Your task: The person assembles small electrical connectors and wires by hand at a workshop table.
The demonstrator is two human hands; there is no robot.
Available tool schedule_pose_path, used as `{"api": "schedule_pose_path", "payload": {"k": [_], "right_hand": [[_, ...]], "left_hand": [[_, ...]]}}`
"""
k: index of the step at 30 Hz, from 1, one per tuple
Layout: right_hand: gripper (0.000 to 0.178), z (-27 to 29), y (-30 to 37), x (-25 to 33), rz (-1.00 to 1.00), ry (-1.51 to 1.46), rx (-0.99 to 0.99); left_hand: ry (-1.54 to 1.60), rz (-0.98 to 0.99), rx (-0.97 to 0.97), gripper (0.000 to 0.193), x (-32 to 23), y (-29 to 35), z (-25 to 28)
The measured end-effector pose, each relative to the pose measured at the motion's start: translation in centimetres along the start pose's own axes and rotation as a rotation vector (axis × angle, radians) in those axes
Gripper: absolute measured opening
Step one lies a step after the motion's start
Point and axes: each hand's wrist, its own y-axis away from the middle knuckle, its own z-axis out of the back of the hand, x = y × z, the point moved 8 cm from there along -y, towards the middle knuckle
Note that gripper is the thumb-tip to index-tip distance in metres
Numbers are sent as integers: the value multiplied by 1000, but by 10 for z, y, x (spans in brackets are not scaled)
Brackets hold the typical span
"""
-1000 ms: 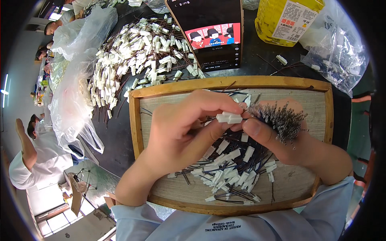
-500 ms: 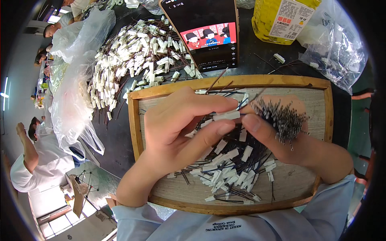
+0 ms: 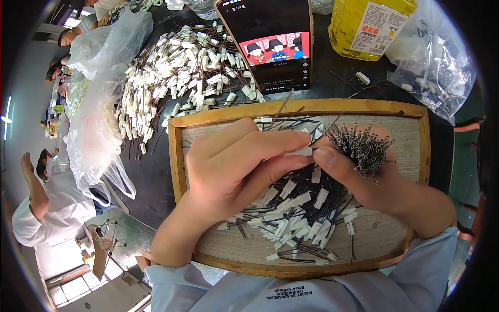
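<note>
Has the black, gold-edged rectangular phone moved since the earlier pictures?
No; the phone shows no clear shift either way against the far rim of the rectangular, wood-framed tray.

Near were one left hand (image 3: 228, 169), one right hand (image 3: 366, 195), one wire bundle (image 3: 364, 151), one tray (image 3: 374, 107); far, one phone (image 3: 275, 70), one container (image 3: 344, 28).

Room at lower right
Over the tray board (image 3: 379, 242) we can pass; white connectors (image 3: 315, 229) at left, phone (image 3: 280, 52) and jar (image 3: 371, 28) beyond obstruct us.
</note>
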Motion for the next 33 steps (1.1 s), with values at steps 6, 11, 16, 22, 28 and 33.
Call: {"api": "schedule_pose_path", "payload": {"k": [6, 11, 16, 22, 28, 33], "right_hand": [[14, 20, 7, -12, -204, -279, -352], [12, 23, 6, 0, -169, -63, -319], [18, 17, 5, -1, -144, -30, -223], [18, 10, 4, -4, -165, -126, -93], [19, 6, 3, -5, -201, -185, -87], [19, 0, 2, -9, -256, -219, -42]], "left_hand": [[-104, 3, -242, 21, -2, 0, 25], [-80, -43, -276, 13, 5, 5, 28], [217, 247, -529, 30, 35, 15, 35], [519, 185, -101, 25, 21, 8, 7], [365, 123, -51, 35, 12, 6, -6], [400, 148, -16, 35, 18, 6, -5]]}}
